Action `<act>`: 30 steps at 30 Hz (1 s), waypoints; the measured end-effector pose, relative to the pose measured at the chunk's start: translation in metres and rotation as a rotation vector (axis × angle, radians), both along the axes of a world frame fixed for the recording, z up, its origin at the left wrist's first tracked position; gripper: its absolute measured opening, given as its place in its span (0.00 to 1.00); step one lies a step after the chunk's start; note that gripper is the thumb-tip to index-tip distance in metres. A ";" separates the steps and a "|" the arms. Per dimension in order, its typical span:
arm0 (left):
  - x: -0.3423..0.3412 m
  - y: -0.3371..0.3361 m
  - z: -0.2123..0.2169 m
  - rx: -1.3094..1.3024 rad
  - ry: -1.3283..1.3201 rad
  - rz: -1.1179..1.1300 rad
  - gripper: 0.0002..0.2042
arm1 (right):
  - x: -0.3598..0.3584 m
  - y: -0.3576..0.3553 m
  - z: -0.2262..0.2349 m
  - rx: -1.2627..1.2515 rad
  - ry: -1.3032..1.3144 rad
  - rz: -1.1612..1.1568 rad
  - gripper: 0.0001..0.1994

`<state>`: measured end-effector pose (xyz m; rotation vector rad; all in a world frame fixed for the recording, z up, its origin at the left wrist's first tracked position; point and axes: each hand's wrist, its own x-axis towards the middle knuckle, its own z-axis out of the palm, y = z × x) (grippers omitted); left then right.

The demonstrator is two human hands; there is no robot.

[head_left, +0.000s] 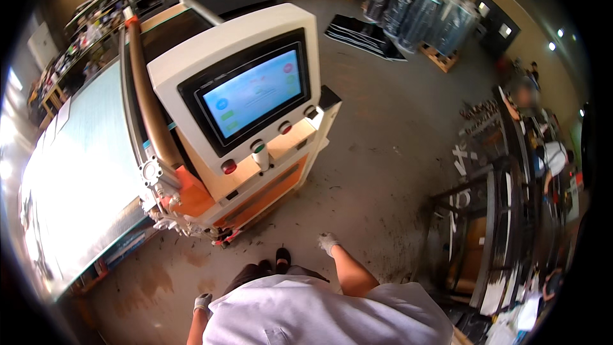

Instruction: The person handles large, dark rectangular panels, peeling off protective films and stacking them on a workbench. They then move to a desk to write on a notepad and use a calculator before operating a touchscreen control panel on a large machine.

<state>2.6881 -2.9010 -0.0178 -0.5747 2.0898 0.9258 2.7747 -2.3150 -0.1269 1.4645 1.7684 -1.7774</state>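
Note:
I stand on a concrete floor facing a white and orange machine console (pixel 255 179) with a lit touch screen (pixel 252 92) and a row of round buttons (pixel 257 147) under it. My right hand (pixel 329 241), in a light glove, hangs out to my right above the floor with its fingers loosely curled and nothing in it. My left hand (pixel 203 302), also gloved, hangs low by my hip and holds nothing that I can see. Both hands are well short of the console.
A long cutting table (pixel 83 172) with pale sheet material stretches off to the left, with a brown roll (pixel 147 96) across its end. Wrapped dark rolls on pallets (pixel 421 13) stand at the back. Metal racks (pixel 498 217) and other people (pixel 549 153) are at the right.

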 end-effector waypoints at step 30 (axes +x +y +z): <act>-0.172 0.640 -0.029 -0.022 0.089 -0.737 0.21 | 0.162 0.515 0.143 0.160 -0.266 -0.519 0.20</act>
